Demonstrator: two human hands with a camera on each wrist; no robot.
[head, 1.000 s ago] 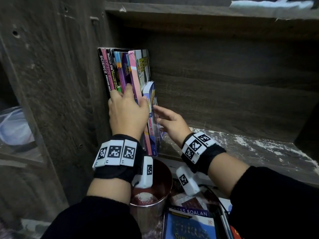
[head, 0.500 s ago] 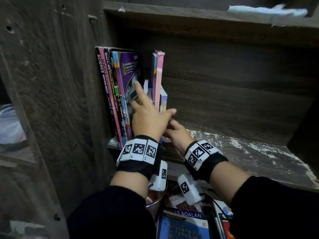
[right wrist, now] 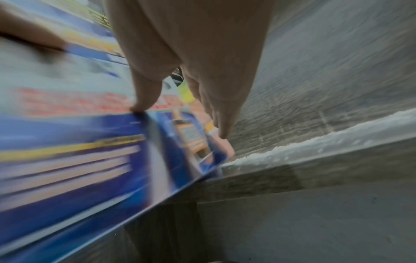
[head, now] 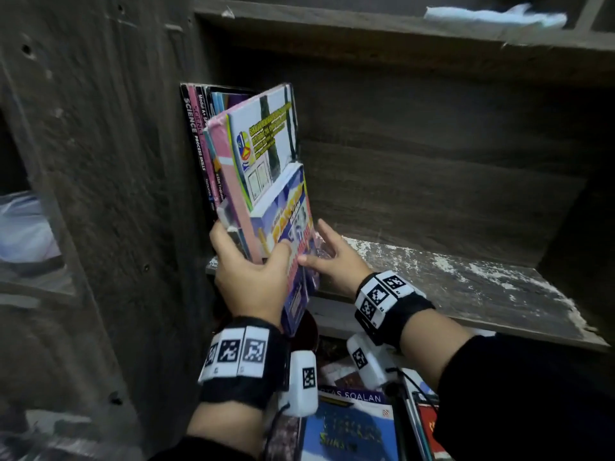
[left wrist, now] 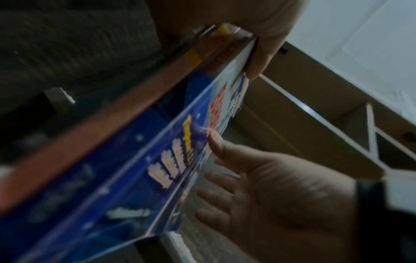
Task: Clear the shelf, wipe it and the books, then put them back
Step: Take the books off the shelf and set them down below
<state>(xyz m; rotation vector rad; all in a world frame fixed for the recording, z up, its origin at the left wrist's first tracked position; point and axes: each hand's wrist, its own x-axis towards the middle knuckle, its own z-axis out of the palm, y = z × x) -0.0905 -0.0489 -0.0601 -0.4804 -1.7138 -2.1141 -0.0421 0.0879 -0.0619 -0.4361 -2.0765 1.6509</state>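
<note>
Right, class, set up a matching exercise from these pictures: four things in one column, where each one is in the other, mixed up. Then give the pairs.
Things:
1. blue book
2. science books
3. white cloth
4. white dust

Places:
A. standing at the shelf's left end
B. on the board above
C. spread over the shelf board
D. held in the left hand

Pairs: 1-D, 2-A, 3-B, 4-C
</note>
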